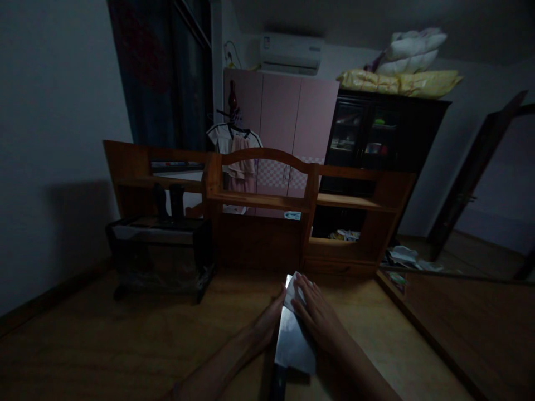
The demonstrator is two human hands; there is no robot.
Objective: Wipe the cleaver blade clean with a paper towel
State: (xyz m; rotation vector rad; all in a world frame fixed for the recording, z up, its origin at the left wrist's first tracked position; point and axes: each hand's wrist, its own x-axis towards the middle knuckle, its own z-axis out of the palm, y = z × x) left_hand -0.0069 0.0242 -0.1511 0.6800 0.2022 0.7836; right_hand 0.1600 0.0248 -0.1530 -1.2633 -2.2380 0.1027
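Observation:
A wide steel cleaver blade (292, 342) lies flat on the wooden desk (125, 345) with its dark handle (278, 385) pointing toward me. My right hand (318, 317) lies over the blade's far end, fingers stretched out and pressing a white cloth or tissue (295, 289) onto the metal. My left hand (267, 323) sits against the blade's left edge; its fingers are mostly hidden behind the steel.
A wooden shelf unit (259, 206) stands along the desk's back edge. At the left, a dark rack (161, 245) holds knife handles. Behind are a pink wardrobe (288, 117), a black cabinet (376, 133) topped with bedding, and an open door (476, 172) at right.

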